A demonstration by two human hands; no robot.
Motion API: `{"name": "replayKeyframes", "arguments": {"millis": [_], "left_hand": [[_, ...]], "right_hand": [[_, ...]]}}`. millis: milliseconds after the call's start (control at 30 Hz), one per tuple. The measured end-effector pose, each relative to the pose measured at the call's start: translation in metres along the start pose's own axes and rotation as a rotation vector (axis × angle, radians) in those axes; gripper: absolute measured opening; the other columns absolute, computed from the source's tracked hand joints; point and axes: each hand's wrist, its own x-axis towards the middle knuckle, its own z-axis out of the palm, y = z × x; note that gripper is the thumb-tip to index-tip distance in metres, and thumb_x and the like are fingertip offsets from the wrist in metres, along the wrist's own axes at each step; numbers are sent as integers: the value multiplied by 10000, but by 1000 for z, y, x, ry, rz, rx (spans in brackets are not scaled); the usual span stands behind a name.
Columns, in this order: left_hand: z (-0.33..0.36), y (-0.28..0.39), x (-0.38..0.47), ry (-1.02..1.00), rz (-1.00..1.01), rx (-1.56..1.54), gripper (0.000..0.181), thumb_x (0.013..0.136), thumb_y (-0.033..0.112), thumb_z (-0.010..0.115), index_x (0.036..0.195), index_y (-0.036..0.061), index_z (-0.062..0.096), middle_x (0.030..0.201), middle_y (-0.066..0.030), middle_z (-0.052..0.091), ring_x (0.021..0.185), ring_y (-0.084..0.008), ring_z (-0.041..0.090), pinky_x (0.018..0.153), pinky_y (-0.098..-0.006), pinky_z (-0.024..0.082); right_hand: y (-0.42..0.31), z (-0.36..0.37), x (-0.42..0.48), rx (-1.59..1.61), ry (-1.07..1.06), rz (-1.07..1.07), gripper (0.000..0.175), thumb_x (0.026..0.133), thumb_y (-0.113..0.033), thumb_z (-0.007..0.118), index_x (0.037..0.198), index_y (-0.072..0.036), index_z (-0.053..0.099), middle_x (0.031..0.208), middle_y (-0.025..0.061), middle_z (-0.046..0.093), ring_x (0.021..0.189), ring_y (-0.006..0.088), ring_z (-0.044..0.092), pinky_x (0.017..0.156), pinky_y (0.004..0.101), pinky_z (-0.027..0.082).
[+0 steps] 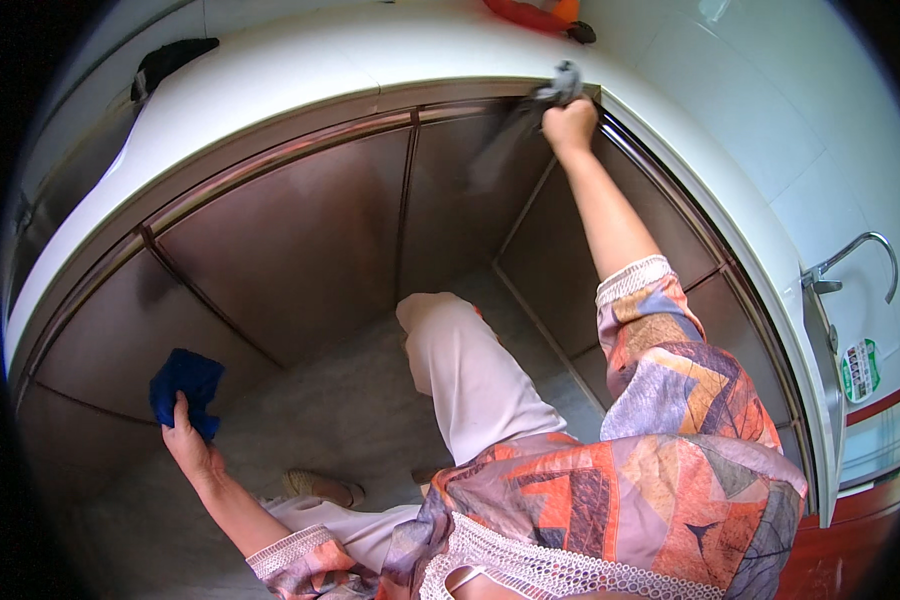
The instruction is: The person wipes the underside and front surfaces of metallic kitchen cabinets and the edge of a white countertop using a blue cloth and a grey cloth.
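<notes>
My left hand grips a folded dark blue cloth, held low at the left in front of the brown cabinet doors. Farther off, my right hand is closed around a crumpled grey cloth, blurred by motion. That hand is at the inner corner of the cabinets, just below the edge of the white countertop. Beneath it are a brown cabinet door and its metal trim. Whether the grey cloth touches the door or the trim I cannot tell.
A chrome faucet stands at the right by a sink edge. Red and orange items lie on the far counter. A black object rests at the upper left. Grey floor stretches below, with one shoe visible.
</notes>
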Motion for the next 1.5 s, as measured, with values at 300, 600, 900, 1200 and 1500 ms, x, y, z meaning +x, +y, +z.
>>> {"name": "replayKeyframes", "arguments": {"millis": [300, 600, 900, 1200, 1500], "left_hand": [[32, 6, -7, -114, 30, -29, 337, 815, 197, 597, 1078, -9, 553, 1035, -65, 583, 915, -142, 532, 812, -259, 388], [46, -5, -3, -507, -126, -418, 449, 806, 222, 551, 1188, 5, 458, 1135, -121, 536, 979, -196, 545, 833, -337, 429], [110, 15, -89, -1170, -227, -824, 912, 685, 398, 663, 1358, 18, 178, 1399, -185, 212, 1255, -425, 246, 929, -528, 370], [89, -38, -76, -1120, -386, -766, 732, 649, 303, 578, 1274, 2, 344, 1245, -173, 454, 1115, -313, 468, 946, -483, 362], [90, -38, -97, -1098, -524, -465, 479, 606, 96, 520, 1067, -36, 515, 979, -116, 600, 881, -215, 592, 821, -331, 469]], "right_hand": [[50, 2, 50, -148, 116, 259, 134, 663, -59, 518, 734, 33, 584, 787, 207, 618, 798, 333, 600, 742, 366, 447], [-112, 19, -75, 499, -371, -200, 163, 615, 9, 461, 730, 24, 576, 738, 192, 615, 747, 321, 605, 720, 369, 469], [-169, 6, -203, 1500, -1151, 679, 186, 802, 30, 478, 952, -42, 561, 926, 68, 593, 869, 184, 575, 781, 327, 469], [-142, -24, -274, 1277, -1660, 706, 257, 794, -65, 587, 1048, -33, 568, 975, 54, 606, 885, 163, 592, 776, 329, 488], [-113, -17, -308, 1209, -1674, 1008, 326, 850, -242, 515, 1101, -34, 511, 996, 60, 592, 860, 141, 594, 761, 290, 486]]}}
